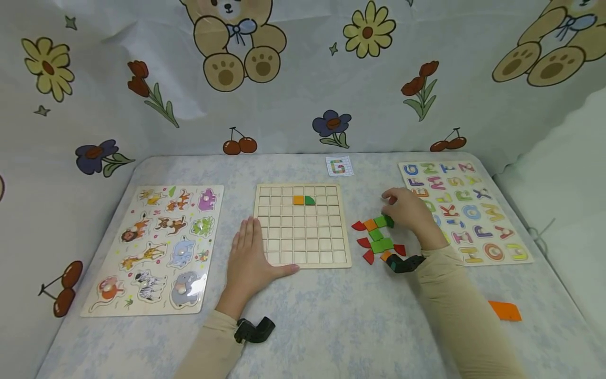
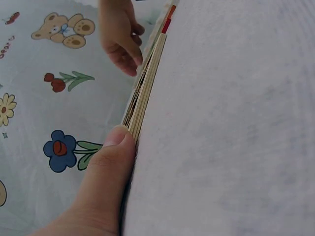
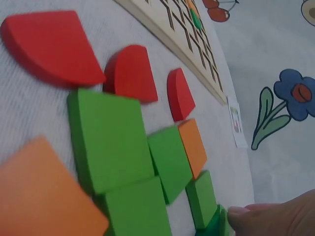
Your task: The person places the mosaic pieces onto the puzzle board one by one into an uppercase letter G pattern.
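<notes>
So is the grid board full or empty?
Mostly empty: the grid board holds one orange square, one green piece; the rest looks bare.

I see 3 red pieces [image 3: 54,46] by 4 green blocks [image 3: 115,142] and 2 orange blocks [image 3: 47,194]. Beyond, a grid board [image 3: 170,42] bears a small green piece [image 3: 196,19]; a card [image 3: 236,125] lies past it. My right hand [image 3: 280,216] touches a dark green piece [image 3: 212,227], lower right.

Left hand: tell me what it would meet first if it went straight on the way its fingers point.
The left hand would most likely skim the left edge of the grid board first, as its fingers lie right by it. Beyond that comes the backdrop; depth is hard to judge.
</notes>
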### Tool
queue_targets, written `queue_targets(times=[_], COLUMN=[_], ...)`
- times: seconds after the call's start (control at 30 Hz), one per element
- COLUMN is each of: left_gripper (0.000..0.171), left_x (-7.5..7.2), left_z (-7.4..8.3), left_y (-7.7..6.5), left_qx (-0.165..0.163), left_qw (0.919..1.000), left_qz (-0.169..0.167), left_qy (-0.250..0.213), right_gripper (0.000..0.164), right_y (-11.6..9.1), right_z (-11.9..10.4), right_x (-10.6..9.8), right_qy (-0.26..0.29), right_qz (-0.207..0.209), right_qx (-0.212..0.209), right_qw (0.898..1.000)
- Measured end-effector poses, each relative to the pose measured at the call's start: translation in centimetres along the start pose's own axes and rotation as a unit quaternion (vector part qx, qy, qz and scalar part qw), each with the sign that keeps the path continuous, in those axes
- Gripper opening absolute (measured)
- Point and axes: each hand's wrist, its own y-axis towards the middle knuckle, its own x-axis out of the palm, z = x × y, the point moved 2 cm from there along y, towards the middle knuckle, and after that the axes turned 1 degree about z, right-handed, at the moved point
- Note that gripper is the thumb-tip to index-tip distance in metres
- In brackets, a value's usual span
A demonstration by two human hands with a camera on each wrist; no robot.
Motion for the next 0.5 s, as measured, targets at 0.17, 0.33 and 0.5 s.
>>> queue_targets(times=[0.17,0.33,0.5], left_gripper=[0.154,0.154,0.154], left_x=[-0.1,0.0,0.0], left_z=[0.1,0.1,0.1], left_y=[-0.1,-0.1,-0.1], left_qx=[-0.001,0.001,0.002], left_qw=[1.0000,1.0000,1.0000], left_qz=[0.000,0.000,0.002], left_qy=[-0.002,-0.001,0.000], right_gripper=[0.030,0.025,0.021], right_y=[-0.1,-0.1,-0.3], right_z=[1.0,1.5,1.7], right_x=[-0.1,0.0,-0.1], right_qy=[-0.012,0.001,0.022], right_qz=[-0.002,0.001,0.000], right_qx=[0.013,0.005,-0.009], right_qw=[1.000,1.000,1.000])
